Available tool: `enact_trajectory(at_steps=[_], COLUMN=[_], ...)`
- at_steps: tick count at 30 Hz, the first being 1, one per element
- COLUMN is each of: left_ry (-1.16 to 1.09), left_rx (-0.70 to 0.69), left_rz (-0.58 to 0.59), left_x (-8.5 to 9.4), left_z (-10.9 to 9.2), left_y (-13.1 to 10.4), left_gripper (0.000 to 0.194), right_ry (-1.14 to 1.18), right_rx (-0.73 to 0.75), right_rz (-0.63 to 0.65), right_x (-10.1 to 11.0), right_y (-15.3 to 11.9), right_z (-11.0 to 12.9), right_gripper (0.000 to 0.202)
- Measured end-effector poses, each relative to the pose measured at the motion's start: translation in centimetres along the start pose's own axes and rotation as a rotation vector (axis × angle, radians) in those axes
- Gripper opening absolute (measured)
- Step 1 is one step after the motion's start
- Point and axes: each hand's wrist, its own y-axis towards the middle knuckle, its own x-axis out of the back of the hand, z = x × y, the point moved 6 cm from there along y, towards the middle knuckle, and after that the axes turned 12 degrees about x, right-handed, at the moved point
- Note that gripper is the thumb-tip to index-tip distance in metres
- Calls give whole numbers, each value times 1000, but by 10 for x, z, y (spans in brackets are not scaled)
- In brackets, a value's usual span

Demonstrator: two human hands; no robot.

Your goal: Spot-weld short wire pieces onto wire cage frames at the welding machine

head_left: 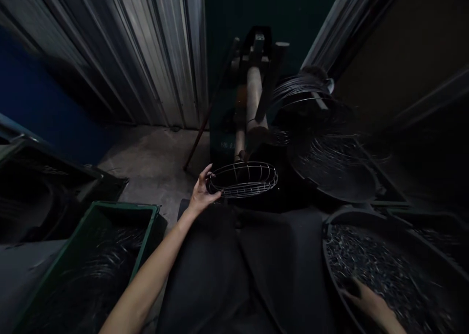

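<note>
My left hand (201, 192) grips the left rim of a round, shallow wire basket (247, 191), with the thumb in front and the fingers behind. The basket is held tilted over my lap, in front of the machine's long horizontal bar (254, 92). Low on the right, my right hand (368, 300) reaches into a large dark round basin (331, 270) full of small shiny metal pieces (370, 256). Blur and shadow hide its fingertips, so whether it holds a piece is unclear.
A green machine body (300, 19) stands ahead. Coiled wire (304, 87) hangs right of it, above another dark basin (337, 173). Left are a green crate (124, 206) containing wire rings and a dark crate (86, 177). A corrugated metal wall (161, 46) rises behind.
</note>
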Motion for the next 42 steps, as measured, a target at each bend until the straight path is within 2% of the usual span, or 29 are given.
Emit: enact_trajectory(at_steps=[2,5,9,11,15,16,18,21,23,25,27,29,31,34,36,39,40,42], left_ry=[-33,-34,80,137,230,258,306,344,346,337,321,309,301,312,338,390,405,425], left_rx=[0,13,3,-26,-90,-94,-81,-70,-90,-106,-104,-85,-72,-68,-74,-108,-125,-153], left_rz=[35,80,168,193,140,119,94,135,176,196,200,210,224,235,253,292,301,311], left_x=[1,2,1,3,9,9,6,-6,-14,-18,-20,-21,-23,-27,-30,-33,-32,-29], left_z=[-7,-22,-45,-54,-64,-64,-64,-64,-67,-70,-72,-71,-68,-66,-67,-75,-78,-84], left_y=[-11,-23,-26,-26,-32,-34,-39,-42,-41,-38,-36,-37,-39,-42,-43,-42,-42,-39], left_gripper=[85,80,63,58,56,56,54,50,49,51,51,51,50,51,52,55,56,58], right_ry=[14,-17,-228,-339,-400,-371,-274,-65,68,150,193,234,318,548,682,728,694,541], right_rx=[-50,-81,-102,-62,5,-9,-59,-44,74,266,537,751,759,571,539,678,746,900], right_rz=[138,234,233,232,263,223,63,-256,-412,-491,-449,-317,-253,-281,-241,-87,-68,-125], right_x=[-24,-34,-20,-14,-9,-4,15,50,64,63,45,20,11,33,55,79,84,91], right_y=[-15,-32,-49,-57,-67,-67,-64,-56,-50,-44,-38,-34,-26,-8,4,23,29,37], right_z=[-16,-20,-20,-21,-29,-31,-26,13,56,99,135,155,160,173,203,262,279,301], right_gripper=[30,25,32,37,38,35,32,47,45,34,26,25,21,17,25,19,18,22])
